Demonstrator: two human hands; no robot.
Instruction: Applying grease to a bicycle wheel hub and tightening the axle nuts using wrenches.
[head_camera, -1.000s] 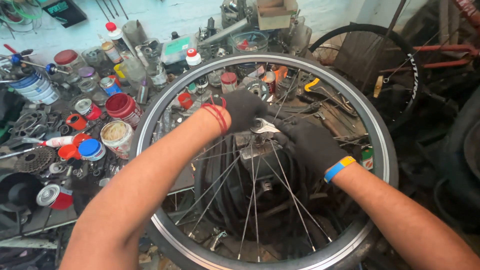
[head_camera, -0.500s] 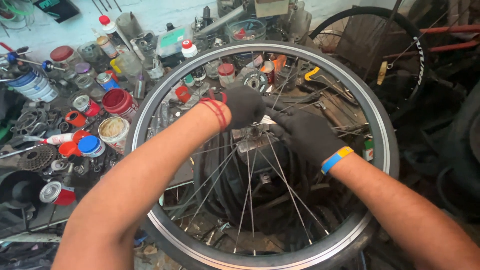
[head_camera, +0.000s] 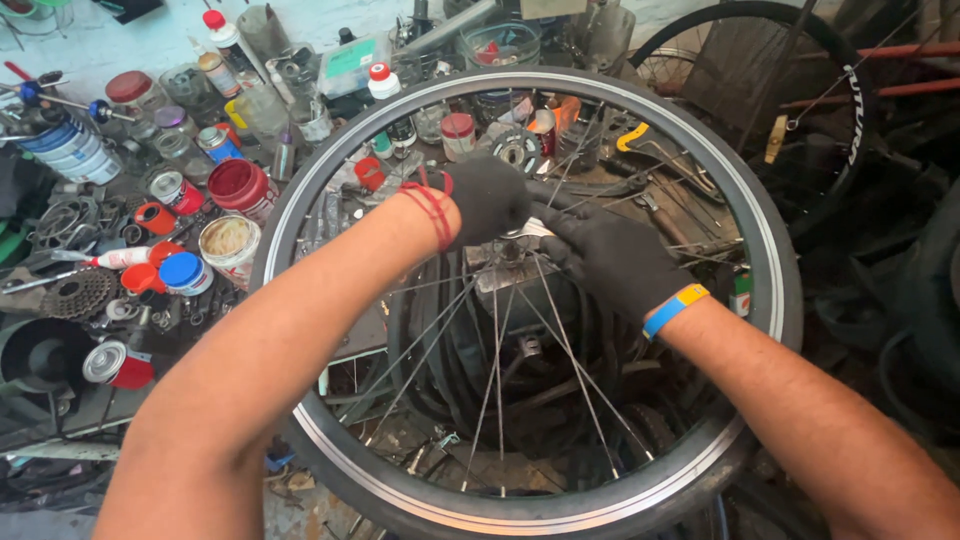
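Left hand (head_camera: 487, 197) and right hand (head_camera: 610, 258), both in black fabric gloves, were pinched together on a small metal part at the hub (head_camera: 510, 250) of the round, shiny wire-spoked wheel (head_camera: 772, 270).

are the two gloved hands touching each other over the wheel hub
Touching. The head view shows the left hand and right hand, both in black gloves, meeting fingertip to fingertip above the wheel hub, with no gap visible between them.

Cans (head_camera: 240, 185) left of wheel (head_camera: 520, 90)
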